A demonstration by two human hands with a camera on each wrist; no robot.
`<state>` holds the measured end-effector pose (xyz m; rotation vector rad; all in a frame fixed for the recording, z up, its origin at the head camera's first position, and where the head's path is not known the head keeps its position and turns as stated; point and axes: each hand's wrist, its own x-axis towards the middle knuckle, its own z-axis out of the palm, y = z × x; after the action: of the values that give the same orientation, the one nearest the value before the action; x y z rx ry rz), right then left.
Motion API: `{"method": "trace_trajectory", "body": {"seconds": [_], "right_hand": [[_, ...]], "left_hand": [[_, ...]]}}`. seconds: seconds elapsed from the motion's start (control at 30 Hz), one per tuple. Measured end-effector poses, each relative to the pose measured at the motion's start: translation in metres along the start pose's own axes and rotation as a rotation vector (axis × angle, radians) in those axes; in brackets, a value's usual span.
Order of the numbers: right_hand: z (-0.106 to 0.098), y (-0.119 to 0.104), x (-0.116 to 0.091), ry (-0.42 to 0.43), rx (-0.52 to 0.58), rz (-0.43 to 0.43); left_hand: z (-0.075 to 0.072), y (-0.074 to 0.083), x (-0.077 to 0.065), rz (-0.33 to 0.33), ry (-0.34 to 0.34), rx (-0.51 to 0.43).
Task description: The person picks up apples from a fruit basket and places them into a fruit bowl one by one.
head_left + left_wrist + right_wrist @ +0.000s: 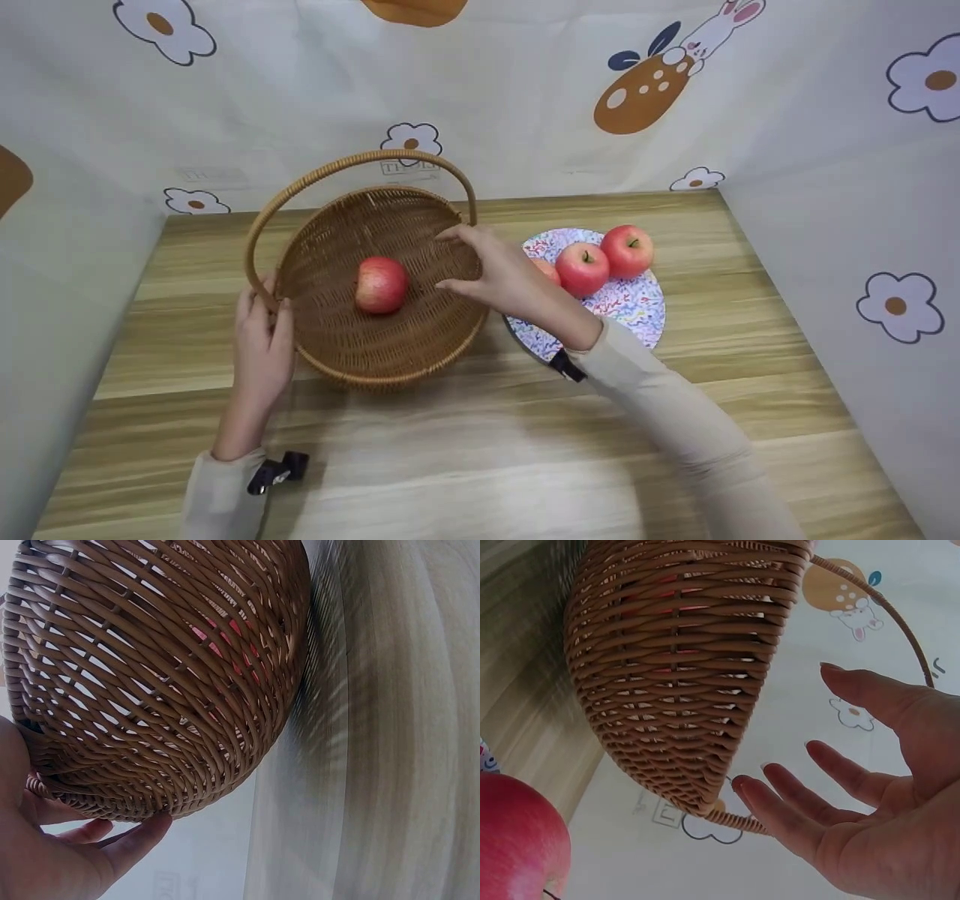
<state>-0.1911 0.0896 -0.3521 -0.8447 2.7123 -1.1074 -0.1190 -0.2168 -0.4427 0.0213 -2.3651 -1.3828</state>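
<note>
A round wicker basket (330, 330) with a tall arched handle stands on the table, and one red apple (382, 285) lies inside it. My left hand (262, 345) grips the basket's left rim by the foot of the handle; the left wrist view shows its fingers (142, 840) against the woven side. Over the basket's right rim hovers my right hand (510, 277), thumb and fingers spread apart with nothing between them. To the right, a colourful patterned plate (637, 311) carries red apples (583, 270), one partly hidden behind my right hand.
The table (750, 360) has a wood-grain surface. Behind it hangs a pale sheet (525, 97) printed with flowers and a rabbit, and similar sheets close off both sides. A black wrist camera (568, 366) on the right arm overlaps the plate's front edge.
</note>
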Motion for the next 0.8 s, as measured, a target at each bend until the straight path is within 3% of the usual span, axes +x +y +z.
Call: {"method": "trace_trajectory", "body": {"seconds": [0.47,0.8], "right_hand": [[0.017,-0.005,0.025,-0.140,-0.089,0.046],[0.026,-0.001,0.039,-0.203,-0.123,0.034]], "left_hand": [[-0.001,0.000,-0.001,-0.007,-0.004,-0.005],[0.000,0.000,-0.001,0.002,0.007,-0.009]]}}
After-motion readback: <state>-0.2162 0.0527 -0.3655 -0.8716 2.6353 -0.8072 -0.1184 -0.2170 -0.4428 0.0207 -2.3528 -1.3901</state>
